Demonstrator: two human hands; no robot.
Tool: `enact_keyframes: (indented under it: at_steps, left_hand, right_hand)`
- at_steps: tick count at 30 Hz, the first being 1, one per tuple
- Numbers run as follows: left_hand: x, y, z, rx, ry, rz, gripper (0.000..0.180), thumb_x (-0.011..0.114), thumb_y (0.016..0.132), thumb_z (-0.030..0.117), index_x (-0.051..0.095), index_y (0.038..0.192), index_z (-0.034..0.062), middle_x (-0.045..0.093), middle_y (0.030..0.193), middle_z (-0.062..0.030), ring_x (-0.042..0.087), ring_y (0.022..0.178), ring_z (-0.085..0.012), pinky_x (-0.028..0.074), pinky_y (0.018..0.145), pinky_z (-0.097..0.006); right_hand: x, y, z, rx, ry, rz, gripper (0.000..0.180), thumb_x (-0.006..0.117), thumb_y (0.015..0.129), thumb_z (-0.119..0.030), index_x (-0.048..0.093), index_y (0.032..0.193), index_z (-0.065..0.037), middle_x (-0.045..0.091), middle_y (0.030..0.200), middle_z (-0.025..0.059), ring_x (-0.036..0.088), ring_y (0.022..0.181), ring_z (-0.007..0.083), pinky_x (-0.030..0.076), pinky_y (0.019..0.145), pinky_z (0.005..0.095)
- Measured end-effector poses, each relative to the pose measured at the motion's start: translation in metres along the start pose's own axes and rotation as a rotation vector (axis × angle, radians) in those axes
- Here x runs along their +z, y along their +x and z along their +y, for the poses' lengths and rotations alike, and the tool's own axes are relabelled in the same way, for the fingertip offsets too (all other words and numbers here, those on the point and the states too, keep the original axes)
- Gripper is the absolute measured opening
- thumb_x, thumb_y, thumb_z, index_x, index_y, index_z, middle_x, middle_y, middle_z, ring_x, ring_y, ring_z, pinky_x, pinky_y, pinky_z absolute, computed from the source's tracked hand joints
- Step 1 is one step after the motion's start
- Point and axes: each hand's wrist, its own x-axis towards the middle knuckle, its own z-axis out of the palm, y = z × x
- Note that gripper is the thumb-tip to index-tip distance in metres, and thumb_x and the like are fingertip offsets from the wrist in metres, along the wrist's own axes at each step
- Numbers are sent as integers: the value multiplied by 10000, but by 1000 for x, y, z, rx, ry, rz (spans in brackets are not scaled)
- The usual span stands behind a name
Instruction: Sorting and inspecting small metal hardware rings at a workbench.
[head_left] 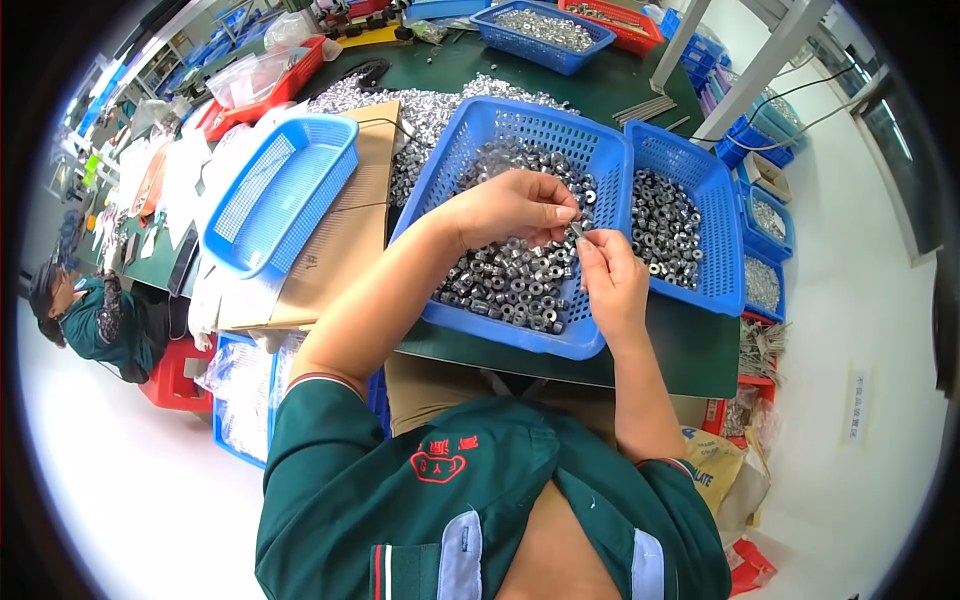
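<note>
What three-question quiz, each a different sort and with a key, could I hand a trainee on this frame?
1. True or false: the fingertips of the left hand and right hand meet at a small grey piece.

2. Which kind of parts mostly fill the blue basket beneath the hands?
A. Long thin rods
B. Short metal rings
C. Flat square plates

3. Fill in: to the left of that basket lies a sheet of brown ____.

Key: 1. True. 2. B. 3. Cardboard.
</note>
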Motion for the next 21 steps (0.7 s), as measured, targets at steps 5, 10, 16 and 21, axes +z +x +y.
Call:
enact_keyframes:
  at_steps: [5,10,16,21]
  left_hand:
    - [1,1,-1,6,115,37,180,637,896,185,598,940,15,606,771,-23,555,664,-81,426,564,-205]
    - [-2,3,-6,-12,142,51,225,665,877,226,602,884,11,599,713,-24,545,587,-79,437,534,-204]
    - [3,2,-4,-129,44,96,226,659,888,244,601,857,28,614,702,-21,553,543,-82,453,515,-201]
    - [1,3,-10,-124,4,77,189,657,888,204,601,859,26,620,707,-34,580,571,-91,484,533,-220]
  right_hand:
    - [0,0,-1,-4,-2,-15,143,611,898,-146,598,900,-3,570,608,47,509,521,101,412,496,269]
    - [0,1,4,-93,-66,-33,127,588,919,-126,600,911,0,532,606,-2,483,509,54,395,471,215]
    - [1,-1,5,-124,-60,-7,116,585,921,-120,592,900,-5,534,616,-1,486,516,55,402,476,218]
    - [0,-1,2,-80,-79,-26,143,601,903,-150,575,859,-17,551,596,70,528,517,151,419,500,295]
